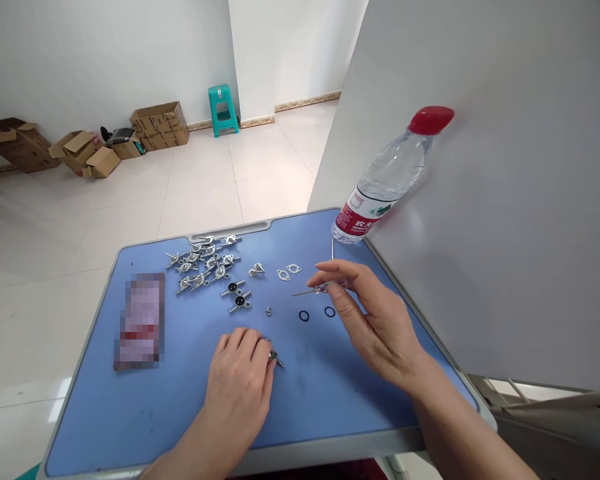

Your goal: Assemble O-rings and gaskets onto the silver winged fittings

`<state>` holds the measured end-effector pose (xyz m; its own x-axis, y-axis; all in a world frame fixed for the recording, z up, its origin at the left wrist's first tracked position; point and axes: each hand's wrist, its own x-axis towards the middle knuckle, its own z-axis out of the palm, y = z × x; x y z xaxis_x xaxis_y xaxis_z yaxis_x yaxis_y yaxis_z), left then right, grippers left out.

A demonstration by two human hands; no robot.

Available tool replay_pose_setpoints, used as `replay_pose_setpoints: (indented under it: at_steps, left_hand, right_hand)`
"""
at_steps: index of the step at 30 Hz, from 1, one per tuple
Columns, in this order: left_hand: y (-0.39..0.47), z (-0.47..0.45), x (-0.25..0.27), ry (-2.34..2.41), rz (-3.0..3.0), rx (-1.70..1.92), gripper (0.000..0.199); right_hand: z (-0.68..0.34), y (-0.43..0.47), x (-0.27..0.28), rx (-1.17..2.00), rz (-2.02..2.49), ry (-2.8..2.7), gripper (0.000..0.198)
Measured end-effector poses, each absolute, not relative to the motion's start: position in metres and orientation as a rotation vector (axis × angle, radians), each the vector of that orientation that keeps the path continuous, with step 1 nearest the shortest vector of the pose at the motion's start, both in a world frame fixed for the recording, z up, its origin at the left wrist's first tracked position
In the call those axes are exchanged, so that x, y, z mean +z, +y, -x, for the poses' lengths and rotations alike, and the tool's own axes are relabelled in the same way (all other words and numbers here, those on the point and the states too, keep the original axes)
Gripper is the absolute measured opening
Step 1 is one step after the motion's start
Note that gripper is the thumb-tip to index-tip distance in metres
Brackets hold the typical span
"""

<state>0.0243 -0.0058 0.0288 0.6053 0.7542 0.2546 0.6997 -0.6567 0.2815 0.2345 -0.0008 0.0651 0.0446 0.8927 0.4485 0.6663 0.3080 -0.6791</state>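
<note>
My left hand (240, 377) is closed around a small metal fitting with pipe stubs (275, 359), low over the blue table; the fingers cover most of it. My right hand (377, 327) grips a small screwdriver with a clear handle (321, 289), its thin shaft pointing left. Two black O-rings (304, 316) lie between the hands. Several tiny screws (269, 311) sit just beyond my left hand. Two fittings with black discs (239, 301) lie farther back, near two loose metal pieces (256, 269). Two flat metal gaskets (283, 275) rest beyond the screwdriver tip.
A pile of metal fittings (210, 261) lies at the back left of the blue table (180, 407). A blurred purple packet (141, 320) is on the left. The water bottle (375, 190) stands back right by a grey panel (520, 220). A thin metal rod (333, 249) shows beyond my right hand.
</note>
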Motion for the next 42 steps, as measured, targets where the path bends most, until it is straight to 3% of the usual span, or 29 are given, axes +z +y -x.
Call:
replay_pose_setpoints:
  at_steps: [19, 29, 42]
  left_hand:
    - [-0.008, -0.026, 0.03, 1.267, -2.651, 0.511, 0.014]
    - [-0.007, -0.025, 0.03, 1.302, -2.628, 0.52, 0.011]
    - [-0.009, -0.023, 0.036, 1.265, -2.601, 0.404, 0.022]
  right_hand:
    - [-0.222, 0.013, 0.041, 0.373, 1.442, -2.245, 0.022]
    - [-0.207, 0.031, 0.027, 0.231, 1.475, -2.468, 0.036]
    - [-0.204, 0.032, 0.034, 0.265, 1.629, -2.616, 0.026]
